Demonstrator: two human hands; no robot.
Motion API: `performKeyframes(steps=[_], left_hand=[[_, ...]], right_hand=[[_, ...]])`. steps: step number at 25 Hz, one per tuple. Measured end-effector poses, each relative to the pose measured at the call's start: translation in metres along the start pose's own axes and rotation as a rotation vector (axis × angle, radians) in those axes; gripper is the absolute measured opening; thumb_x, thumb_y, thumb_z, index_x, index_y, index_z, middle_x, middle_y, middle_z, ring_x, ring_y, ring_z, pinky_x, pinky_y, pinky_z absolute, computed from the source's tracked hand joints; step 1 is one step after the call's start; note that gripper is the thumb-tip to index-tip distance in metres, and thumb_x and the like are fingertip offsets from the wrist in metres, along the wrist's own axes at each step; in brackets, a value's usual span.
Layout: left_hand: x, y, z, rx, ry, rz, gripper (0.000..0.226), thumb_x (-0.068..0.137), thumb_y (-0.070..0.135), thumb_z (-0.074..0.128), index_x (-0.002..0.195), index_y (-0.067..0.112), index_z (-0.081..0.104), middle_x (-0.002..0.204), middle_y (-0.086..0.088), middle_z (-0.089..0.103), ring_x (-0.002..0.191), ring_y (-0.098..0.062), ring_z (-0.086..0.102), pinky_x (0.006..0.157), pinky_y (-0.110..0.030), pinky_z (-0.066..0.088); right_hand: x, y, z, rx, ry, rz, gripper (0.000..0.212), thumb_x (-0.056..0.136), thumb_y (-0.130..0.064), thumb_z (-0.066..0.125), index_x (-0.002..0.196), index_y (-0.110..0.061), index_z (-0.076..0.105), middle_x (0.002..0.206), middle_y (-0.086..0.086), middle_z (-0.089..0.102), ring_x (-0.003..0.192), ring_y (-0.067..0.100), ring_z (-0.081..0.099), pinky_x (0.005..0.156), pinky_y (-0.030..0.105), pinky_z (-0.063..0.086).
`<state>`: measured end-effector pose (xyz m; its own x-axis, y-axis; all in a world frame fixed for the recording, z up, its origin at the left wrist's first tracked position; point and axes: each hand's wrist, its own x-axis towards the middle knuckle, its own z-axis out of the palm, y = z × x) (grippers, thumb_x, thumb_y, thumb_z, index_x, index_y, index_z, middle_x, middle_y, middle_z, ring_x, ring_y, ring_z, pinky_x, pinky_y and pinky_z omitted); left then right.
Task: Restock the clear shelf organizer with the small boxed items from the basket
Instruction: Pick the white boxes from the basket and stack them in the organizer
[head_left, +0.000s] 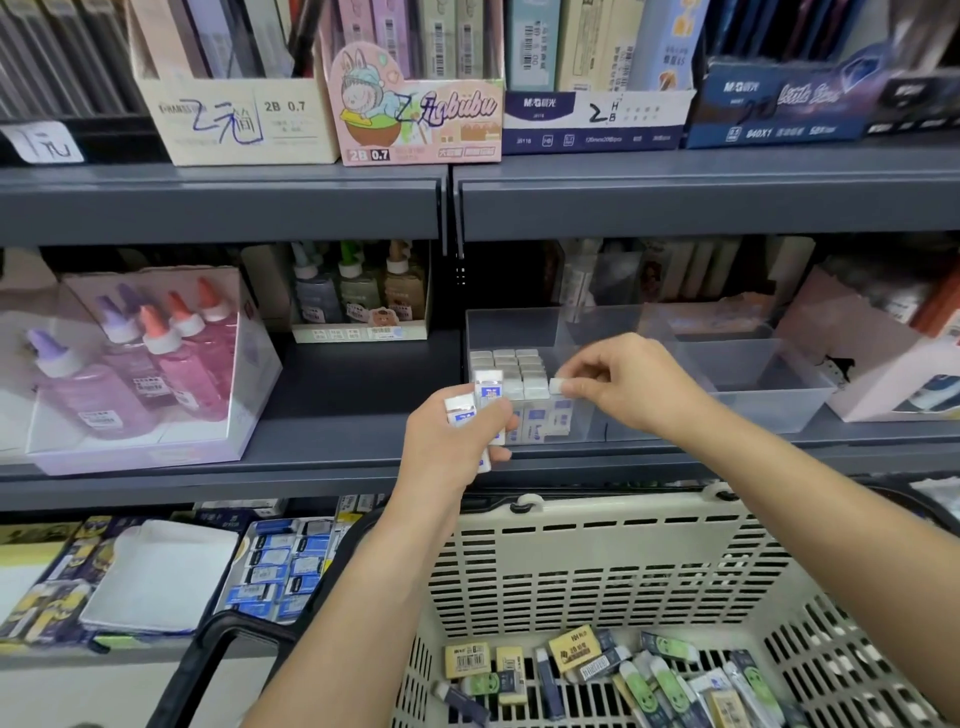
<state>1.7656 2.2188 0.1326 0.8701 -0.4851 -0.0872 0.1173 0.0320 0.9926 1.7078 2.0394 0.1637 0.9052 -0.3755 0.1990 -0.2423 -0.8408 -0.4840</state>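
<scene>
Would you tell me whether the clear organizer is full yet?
Not full: the organizer holds boxes only at its left; the rest is bare.

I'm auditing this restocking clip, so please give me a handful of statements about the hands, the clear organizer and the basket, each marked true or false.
1. The right hand pinches one small white box over the clear organizer. True.
2. The left hand holds nothing. False: it grips several small boxes.
3. The basket has been emptied out. False: many boxed items lie on its floor.
4. The organizer's left part already holds rows of boxes. True.
</scene>
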Motion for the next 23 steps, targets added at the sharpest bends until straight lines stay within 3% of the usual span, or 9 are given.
performKeyframes(steps=[4, 8, 11, 14, 17, 20, 23], left_hand=[[0.002, 0.000, 0.002, -0.080, -0.003, -0.015, 0.019, 0.086, 0.004, 0.058, 0.099, 0.018, 0.063, 0.092, -0.002, 0.072, 0.079, -0.009, 0.071, 0.062, -0.022, 0.055], [-0.001, -0.001, 0.003, -0.103, -0.024, -0.015, 0.017, 0.085, 0.005, 0.061, 0.092, 0.021, 0.064, 0.092, -0.004, 0.072, 0.075, -0.010, 0.071, 0.062, -0.022, 0.055], [-0.001, -0.002, 0.004, -0.091, -0.056, -0.017, 0.016, 0.084, 0.007, 0.065, 0.091, 0.021, 0.065, 0.086, 0.000, 0.073, 0.068, -0.009, 0.070, 0.059, -0.023, 0.055], [-0.004, 0.000, 0.006, -0.022, -0.148, -0.015, 0.017, 0.083, 0.010, 0.067, 0.090, 0.025, 0.067, 0.081, 0.005, 0.073, 0.066, -0.007, 0.067, 0.056, -0.021, 0.052], [-0.006, 0.000, 0.006, -0.022, -0.194, -0.001, 0.014, 0.084, 0.015, 0.067, 0.093, 0.024, 0.066, 0.085, 0.004, 0.074, 0.076, -0.008, 0.069, 0.054, -0.022, 0.052], [-0.006, 0.001, 0.003, -0.064, -0.248, -0.040, 0.018, 0.085, 0.023, 0.067, 0.102, 0.024, 0.063, 0.093, 0.002, 0.074, 0.084, -0.015, 0.071, 0.050, -0.021, 0.051], [-0.006, 0.000, 0.005, -0.142, -0.293, -0.055, 0.019, 0.085, 0.017, 0.067, 0.103, 0.020, 0.063, 0.090, -0.002, 0.074, 0.080, -0.016, 0.071, 0.047, -0.019, 0.047]], right_hand=[[0.000, 0.002, 0.002, -0.092, -0.091, -0.068, 0.019, 0.090, -0.025, 0.055, 0.099, -0.021, 0.072, 0.098, -0.007, 0.070, 0.087, 0.010, 0.059, 0.079, 0.024, 0.044], [-0.003, -0.001, -0.001, -0.142, -0.087, -0.139, 0.023, 0.091, -0.028, 0.052, 0.102, -0.021, 0.071, 0.100, -0.007, 0.069, 0.079, 0.003, 0.049, 0.073, 0.020, 0.037], [-0.009, -0.012, -0.006, 0.130, 0.040, -0.127, 0.019, 0.090, -0.032, 0.053, 0.096, -0.026, 0.070, 0.090, -0.015, 0.068, 0.076, 0.001, 0.056, 0.067, 0.014, 0.039], [-0.015, -0.024, -0.008, 0.306, -0.089, -0.131, 0.010, 0.087, -0.028, 0.059, 0.089, -0.035, 0.065, 0.079, -0.016, 0.066, 0.072, 0.000, 0.060, 0.071, 0.017, 0.048], [-0.014, -0.025, -0.016, 0.368, -0.112, -0.124, 0.019, 0.086, -0.014, 0.062, 0.079, -0.031, 0.064, 0.070, -0.011, 0.065, 0.062, 0.003, 0.059, 0.068, 0.021, 0.051], [-0.014, -0.022, -0.025, 0.565, -0.109, -0.087, 0.020, 0.086, -0.004, 0.059, 0.082, -0.022, 0.066, 0.066, -0.008, 0.067, 0.061, 0.002, 0.060, 0.059, 0.013, 0.046], [-0.017, -0.021, -0.023, 0.617, -0.164, -0.100, 0.021, 0.088, -0.004, 0.057, 0.087, -0.023, 0.067, 0.070, -0.008, 0.070, 0.069, 0.004, 0.064, 0.061, 0.015, 0.049]])
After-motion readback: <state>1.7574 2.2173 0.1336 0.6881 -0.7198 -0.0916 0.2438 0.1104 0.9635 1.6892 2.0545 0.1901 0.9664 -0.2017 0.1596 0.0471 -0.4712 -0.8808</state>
